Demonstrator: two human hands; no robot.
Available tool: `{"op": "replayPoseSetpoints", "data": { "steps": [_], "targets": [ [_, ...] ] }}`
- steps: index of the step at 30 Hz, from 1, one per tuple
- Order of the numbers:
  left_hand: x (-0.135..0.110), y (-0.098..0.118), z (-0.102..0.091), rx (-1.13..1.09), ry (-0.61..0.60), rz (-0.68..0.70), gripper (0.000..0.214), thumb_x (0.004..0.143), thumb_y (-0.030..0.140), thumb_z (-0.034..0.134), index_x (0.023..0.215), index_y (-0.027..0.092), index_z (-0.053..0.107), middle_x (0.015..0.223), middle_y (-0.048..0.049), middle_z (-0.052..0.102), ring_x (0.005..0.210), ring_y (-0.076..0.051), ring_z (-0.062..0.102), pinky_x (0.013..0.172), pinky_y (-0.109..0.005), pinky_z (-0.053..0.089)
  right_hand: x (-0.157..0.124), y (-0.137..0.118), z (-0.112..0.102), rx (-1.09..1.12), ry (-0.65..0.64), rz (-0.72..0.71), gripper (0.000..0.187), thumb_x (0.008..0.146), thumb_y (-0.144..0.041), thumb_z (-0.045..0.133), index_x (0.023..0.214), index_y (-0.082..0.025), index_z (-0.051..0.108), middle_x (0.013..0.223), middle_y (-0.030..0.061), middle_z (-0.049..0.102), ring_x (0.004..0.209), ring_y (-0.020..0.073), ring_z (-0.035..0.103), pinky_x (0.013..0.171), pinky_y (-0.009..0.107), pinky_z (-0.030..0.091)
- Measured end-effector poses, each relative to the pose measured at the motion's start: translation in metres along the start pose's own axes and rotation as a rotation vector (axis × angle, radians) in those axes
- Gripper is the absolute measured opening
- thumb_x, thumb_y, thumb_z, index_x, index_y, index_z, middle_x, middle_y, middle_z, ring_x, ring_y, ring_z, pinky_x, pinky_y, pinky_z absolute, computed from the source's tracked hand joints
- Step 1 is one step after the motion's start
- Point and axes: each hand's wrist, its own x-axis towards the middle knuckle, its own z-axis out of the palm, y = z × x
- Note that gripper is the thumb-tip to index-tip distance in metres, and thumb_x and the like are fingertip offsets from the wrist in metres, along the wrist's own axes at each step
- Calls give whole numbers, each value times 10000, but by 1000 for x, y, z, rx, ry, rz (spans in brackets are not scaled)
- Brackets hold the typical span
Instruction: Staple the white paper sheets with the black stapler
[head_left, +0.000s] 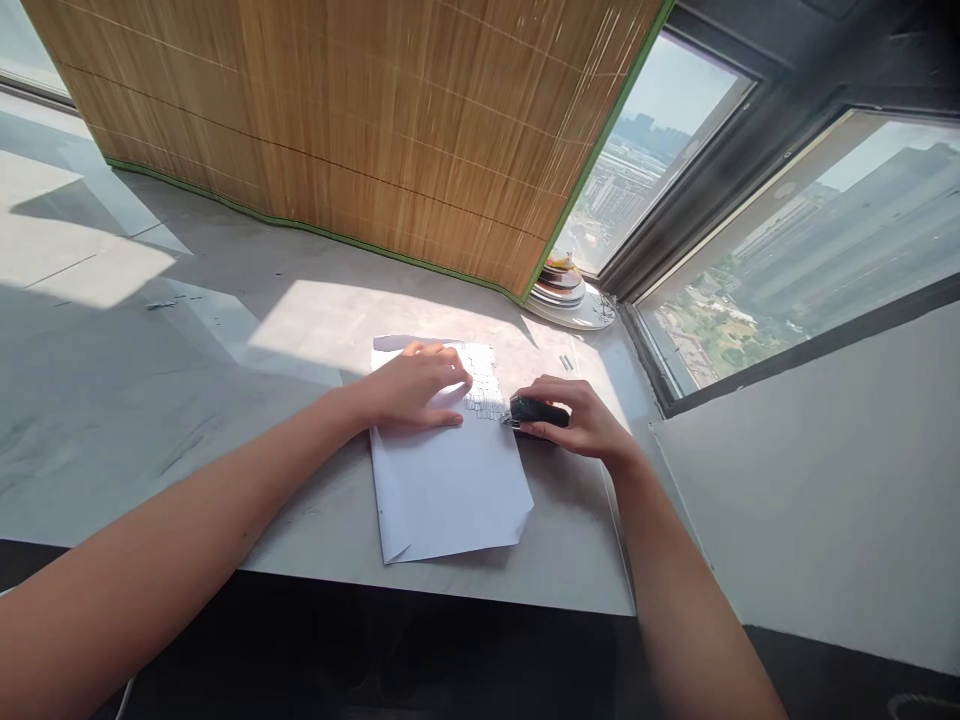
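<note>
From my remote seat I see white paper (450,490) on the counter (315,315), probably light, floppy, easily creased; the left hand (420,390) rests on it, grip loosely spread; the right hand (574,415) pinches a black stapler (536,410) at the paper's right edge, likely rigid, best held mid-body.

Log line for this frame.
left hand: resting on paper; right hand: holding stapler at paper's right edge; staples: in rows on paper

Place: home, I'd say, high up; which room, I can't tell
Windows (825,275): dark frames; I see city buildings (600,195) far below
Bamboo blind (337,120): green-edged, household type
Ledge (195,365): pale, marble-look, sunlit
Plates (559,292): stacked, window corner
Wall (817,520): plain white
</note>
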Motion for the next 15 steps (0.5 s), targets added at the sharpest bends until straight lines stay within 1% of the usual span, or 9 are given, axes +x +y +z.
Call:
{"op": "replayPoseSetpoints", "data": {
  "steps": [3,5,7,9,12,15],
  "targets": [
    [1,3,3,-20,-31,28,322,888,502,774,1124,286,740,1294,-108,704,1235,-354,624,1142,-537,417,1,0,2,-20,4,-9,243,986,-391,744,1201,-280,762,1006,55,745,875,243,664,784,392,536],
    [1,4,4,-84,-46,48,316,905,497,762,1145,292,739,1340,-101,699,1255,-343,630,1152,-523,429,1,0,4,-48,28,-10,246,989,-376,742,1219,-290,758,1007,50,746,898,249,666,805,400,536],
    [1,5,2,-172,-66,89,294,909,472,770,1157,316,750,1361,-85,708,1269,-334,644,1181,-524,429,2,-1,5,-83,63,-7,248,987,-354,743,1227,-294,755,1001,47,746,910,255,664,818,408,531],
    [1,6,-2,-231,-102,146,274,910,421,776,1177,358,768,1407,-62,704,1329,-338,631,1225,-547,404,3,-2,7,-102,87,-3,252,983,-328,745,1233,-292,754,1014,49,749,925,259,663,831,415,530],
    [0,10,-9,-225,-194,219,345,960,381,720,1301,416,758,1533,-29,642,1472,-347,536,1284,-587,337,4,-5,9,-89,118,-5,290,976,-313,756,1264,-286,744,1070,54,758,957,256,675,858,418,542],
    [0,13,-13,-177,-319,287,467,1009,417,660,1477,412,669,1647,-19,546,1570,-353,425,1321,-600,259,4,-8,10,-59,165,-15,270,966,-313,774,1233,-276,750,1084,52,771,949,244,689,853,409,550]
  ]
}}
